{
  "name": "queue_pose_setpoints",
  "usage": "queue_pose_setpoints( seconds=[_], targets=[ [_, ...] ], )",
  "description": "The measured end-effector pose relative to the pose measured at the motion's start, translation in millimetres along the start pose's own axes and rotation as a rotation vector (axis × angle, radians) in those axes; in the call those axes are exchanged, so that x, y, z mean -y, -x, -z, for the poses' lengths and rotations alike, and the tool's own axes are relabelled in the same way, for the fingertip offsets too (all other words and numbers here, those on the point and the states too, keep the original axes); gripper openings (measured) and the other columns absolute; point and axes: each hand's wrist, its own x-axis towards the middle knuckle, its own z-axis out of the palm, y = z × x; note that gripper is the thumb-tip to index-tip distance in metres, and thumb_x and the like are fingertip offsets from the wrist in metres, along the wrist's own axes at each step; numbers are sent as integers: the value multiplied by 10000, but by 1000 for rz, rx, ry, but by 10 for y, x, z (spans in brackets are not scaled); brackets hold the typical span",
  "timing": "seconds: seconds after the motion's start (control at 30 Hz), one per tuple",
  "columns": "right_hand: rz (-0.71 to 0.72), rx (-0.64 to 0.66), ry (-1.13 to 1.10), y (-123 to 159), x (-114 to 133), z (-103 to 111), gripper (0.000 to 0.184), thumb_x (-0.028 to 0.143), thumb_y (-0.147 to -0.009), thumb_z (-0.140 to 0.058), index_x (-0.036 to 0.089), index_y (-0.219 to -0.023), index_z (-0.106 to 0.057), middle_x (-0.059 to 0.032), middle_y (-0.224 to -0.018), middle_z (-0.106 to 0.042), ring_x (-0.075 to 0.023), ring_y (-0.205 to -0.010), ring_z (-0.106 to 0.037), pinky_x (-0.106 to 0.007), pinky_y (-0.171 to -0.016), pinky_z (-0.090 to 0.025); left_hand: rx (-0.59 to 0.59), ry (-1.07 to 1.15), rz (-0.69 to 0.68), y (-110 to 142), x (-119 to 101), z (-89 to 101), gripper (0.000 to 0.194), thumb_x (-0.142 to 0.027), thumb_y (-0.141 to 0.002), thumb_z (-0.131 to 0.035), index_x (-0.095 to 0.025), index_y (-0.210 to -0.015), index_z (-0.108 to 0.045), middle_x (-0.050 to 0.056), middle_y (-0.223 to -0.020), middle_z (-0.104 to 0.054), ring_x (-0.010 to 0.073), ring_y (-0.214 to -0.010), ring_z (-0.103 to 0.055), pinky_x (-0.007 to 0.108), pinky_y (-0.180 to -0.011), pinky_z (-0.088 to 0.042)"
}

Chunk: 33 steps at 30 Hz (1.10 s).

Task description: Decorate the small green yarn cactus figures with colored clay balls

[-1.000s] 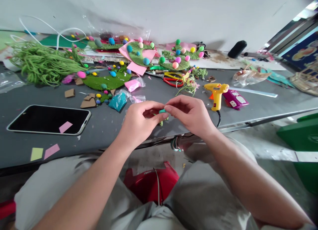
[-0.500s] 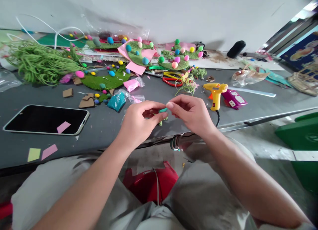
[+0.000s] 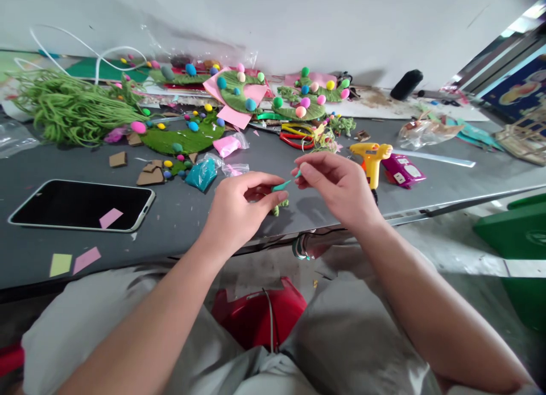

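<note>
Between the thumb and fingers of my left hand (image 3: 239,207) is a piece of teal clay (image 3: 280,186), drawn out to a thin point toward the right. My right hand (image 3: 336,184) pinches a smaller teal bit (image 3: 298,173), a short gap away from the first piece. A small green yarn-wrapped piece (image 3: 281,206) shows just below my left fingertips; whether they touch it I cannot tell. Close by on the table lie a clear bag of teal clay (image 3: 201,173) and a bag of pink clay (image 3: 228,146).
A yellow glue gun (image 3: 370,156) stands right of my right hand, beside a purple packet (image 3: 404,170). Red-handled pliers (image 3: 294,140) lie behind my hands. A phone (image 3: 83,204) rests at left. Green shapes with pompoms (image 3: 183,136) and a green yarn bundle (image 3: 81,108) fill the back.
The teal clay has come apart into two pieces. My right hand has moved up and right with the small bit; my left hand has stayed nearly still.
</note>
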Motion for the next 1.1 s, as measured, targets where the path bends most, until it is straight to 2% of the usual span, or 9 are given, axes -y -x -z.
queue_pose_setpoints(
  seconds=[0.1,0.2,0.33,0.47,0.63,0.73,0.83,0.97,1.1],
  targets=[
    [4,70,38,49,-10,-86,242,422,-897,-764,182,-931,-777,-28,-824,-762,-155,-758,-711,-281,-714,-598,9,2,-11,10,-2,-7,166,-271,-837,-815,-219,-994,-822,20,-857,-802,149,-714,-710,235,-664,-575],
    [11,84,62,69,-24,-136,253,444,-881,-775,193,-899,-791,-31,-842,-774,-167,-785,-710,-287,-717,-593,6,-16,-20,13,-6,-11,140,-276,-836,-813,-217,-963,-820,25,-841,-797,154,-701,-705,243,-651,-577],
    [56,-30,136,28,-32,-68,268,458,-876,-777,190,-872,-778,-25,-776,-747,-155,-707,-682,-290,-665,-570,-10,-24,-16,7,0,-9,179,-297,-829,-821,-218,-989,-821,34,-838,-795,163,-707,-706,254,-658,-581],
    [55,-110,68,-18,-13,26,231,402,-892,-770,188,-978,-750,-19,-787,-745,-141,-668,-686,-291,-656,-585,-16,-9,4,5,11,0,189,-311,-821,-827,-213,-983,-823,34,-829,-790,165,-713,-705,255,-662,-582],
    [-19,16,14,17,27,-26,218,382,-931,-723,179,-985,-783,-55,-930,-792,-160,-773,-731,-319,-757,-629,-17,-14,0,9,0,1,199,-305,-832,-814,-213,-1009,-822,34,-855,-795,163,-722,-702,260,-682,-580],
    [-67,100,-4,67,18,-111,242,370,-877,-787,193,-1042,-803,-57,-992,-806,-195,-901,-753,-337,-832,-636,-13,-24,-12,11,-6,-5,174,-274,-848,-795,-199,-1003,-815,40,-886,-800,160,-734,-706,259,-699,-583],
    [-40,121,-29,87,-17,-154,272,337,-815,-848,215,-1055,-807,-56,-1092,-798,-209,-996,-748,-342,-878,-634,-4,-28,-27,13,7,-7,162,-261,-857,-779,-200,-1005,-808,49,-938,-806,174,-773,-722,274,-727,-592],
    [-44,84,-10,43,-47,-85,252,325,-836,-828,197,-1052,-809,-63,-1026,-811,-203,-930,-763,-357,-861,-635,-6,-56,-45,13,42,-2,183,-301,-853,-795,-214,-1013,-814,46,-917,-804,170,-748,-711,280,-732,-594],
    [-31,-45,-1,-25,-41,50,297,398,-876,-788,181,-1079,-775,-67,-968,-809,-175,-780,-755,-338,-749,-638,-26,-59,-33,11,65,3,184,-317,-850,-798,-219,-1004,-818,46,-899,-804,177,-752,-717,288,-743,-602]
  ],
)
